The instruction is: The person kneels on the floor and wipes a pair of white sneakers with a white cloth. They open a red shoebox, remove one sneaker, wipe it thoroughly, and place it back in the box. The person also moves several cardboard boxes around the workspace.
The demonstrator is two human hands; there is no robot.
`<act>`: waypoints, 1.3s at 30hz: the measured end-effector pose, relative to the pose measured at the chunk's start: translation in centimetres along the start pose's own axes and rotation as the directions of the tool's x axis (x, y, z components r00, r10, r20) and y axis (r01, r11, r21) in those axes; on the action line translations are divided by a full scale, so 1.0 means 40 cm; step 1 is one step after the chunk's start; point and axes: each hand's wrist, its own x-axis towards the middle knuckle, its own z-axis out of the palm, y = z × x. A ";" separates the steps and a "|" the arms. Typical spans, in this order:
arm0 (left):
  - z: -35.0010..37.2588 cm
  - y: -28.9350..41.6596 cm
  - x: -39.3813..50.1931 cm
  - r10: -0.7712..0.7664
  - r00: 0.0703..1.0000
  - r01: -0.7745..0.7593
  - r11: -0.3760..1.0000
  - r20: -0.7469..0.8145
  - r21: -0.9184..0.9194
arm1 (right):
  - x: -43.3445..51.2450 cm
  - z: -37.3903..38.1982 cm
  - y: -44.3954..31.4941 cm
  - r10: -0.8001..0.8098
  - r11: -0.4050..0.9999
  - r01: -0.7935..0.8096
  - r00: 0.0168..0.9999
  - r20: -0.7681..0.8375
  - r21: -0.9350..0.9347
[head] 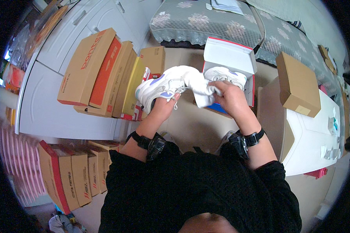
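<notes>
My left hand (162,109) grips a white sneaker (154,85) with purple and grey trim, the fingers partly hidden in its opening. A loose lace hangs by the thumb. My right hand (232,97) pinches a white cloth (202,91), which lies against the right end of the sneaker; the border between the two is hard to make out. Behind my right hand, a second white sneaker (223,74) rests in an open shoebox (230,55) with a white inside and red edges. Something blue (218,108) shows below that box, partly covered by the cloth and hand.
Several shoeboxes (84,67) are stacked at the left against white cabinets (58,107). More cartons (78,174) stand at lower left. On the right, a cardboard box (300,84) sits on a white table (306,137). A bed with a floral cover (204,23) lies beyond.
</notes>
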 end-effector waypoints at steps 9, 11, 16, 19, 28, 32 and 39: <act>-0.020 0.059 0.000 -0.297 0.955 0.276 0.849 0.024 -0.450 | 0.006 -0.029 0.009 0.055 0.974 0.038 0.914 -0.401 0.222; -0.016 0.069 0.007 -0.337 0.938 0.305 0.690 0.082 -0.656 | 0.003 -0.014 -0.001 -0.019 0.963 0.098 0.953 -0.301 0.250; -0.025 0.087 0.017 -0.373 0.914 0.340 0.482 0.162 -0.807 | 0.001 -0.010 -0.005 0.038 0.993 -0.022 0.991 -0.130 0.119; -0.032 0.093 0.019 -0.355 0.916 0.335 0.423 0.187 -0.842 | 0.006 -0.022 -0.006 0.048 0.978 0.043 0.907 -0.418 0.205; -0.041 0.083 0.028 -0.339 0.917 0.334 0.363 0.210 -0.870 | -0.003 -0.002 -0.009 -0.027 0.990 0.020 0.998 0.049 0.137; -0.050 0.086 0.033 -0.340 0.924 0.301 0.362 0.176 -0.882 | 0.009 -0.016 0.003 0.124 0.934 0.004 0.934 -0.335 0.356; -0.040 0.088 0.015 -0.239 0.941 0.323 0.443 0.237 -0.836 | 0.007 0.011 -0.032 -0.036 0.927 0.066 0.996 -0.086 0.369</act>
